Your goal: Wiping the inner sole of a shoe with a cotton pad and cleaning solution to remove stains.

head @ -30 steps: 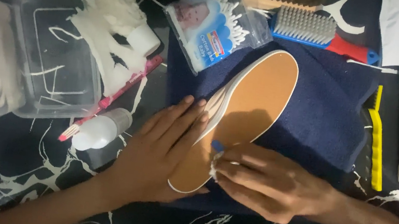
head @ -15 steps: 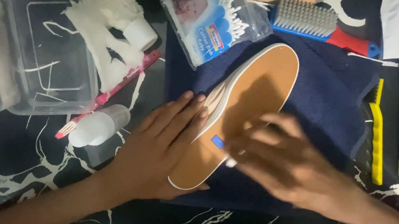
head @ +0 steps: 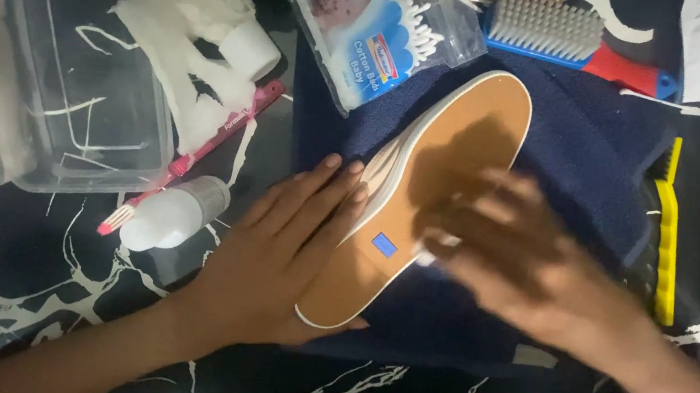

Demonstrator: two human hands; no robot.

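Shoe [head: 421, 206] sole-up on towel [head: 577, 181], left hand [head: 274, 259] steadying, right hand [head: 521, 264] over it.

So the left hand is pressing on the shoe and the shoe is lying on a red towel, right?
Not quite. The towel is dark blue, not red; the head view shows it. The rest holds: the left hand presses flat on the shoe, which lies on that towel.
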